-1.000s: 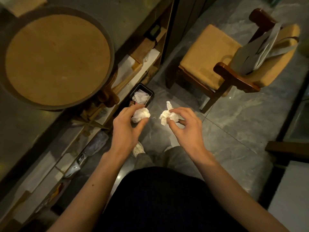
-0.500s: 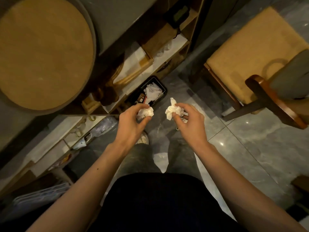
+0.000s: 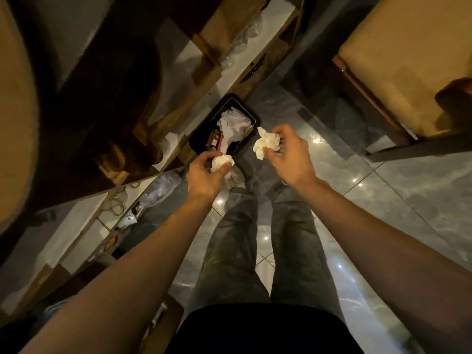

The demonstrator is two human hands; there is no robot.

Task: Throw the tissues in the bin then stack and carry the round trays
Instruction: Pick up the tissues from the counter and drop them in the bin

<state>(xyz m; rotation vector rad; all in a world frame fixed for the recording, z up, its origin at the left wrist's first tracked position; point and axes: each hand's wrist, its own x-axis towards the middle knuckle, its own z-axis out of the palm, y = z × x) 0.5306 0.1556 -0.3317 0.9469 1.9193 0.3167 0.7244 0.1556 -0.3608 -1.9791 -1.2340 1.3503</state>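
Note:
My left hand [image 3: 203,176] is closed around a crumpled white tissue [image 3: 221,162], held just at the near rim of the black bin [image 3: 201,139]. My right hand [image 3: 290,155] pinches a second crumpled tissue [image 3: 265,144] a little to the right of the bin, above the floor. The bin stands on the floor against the shelf unit and holds white paper and a red-and-brown wrapper. A round wooden tray [image 3: 15,118] with a dark rim lies on the counter at the far left, mostly cut off by the frame.
An open shelf unit [image 3: 194,80] with paper bags and plastic items runs along the left under the counter. A cushioned wooden chair [image 3: 403,62] stands at the upper right. My legs [image 3: 258,241] stand on glossy grey floor tiles.
I have stepped closer to the bin and look more steeply down. Both hands, still holding their tissues, have moved forward; the left one now reaches the bin's near rim.

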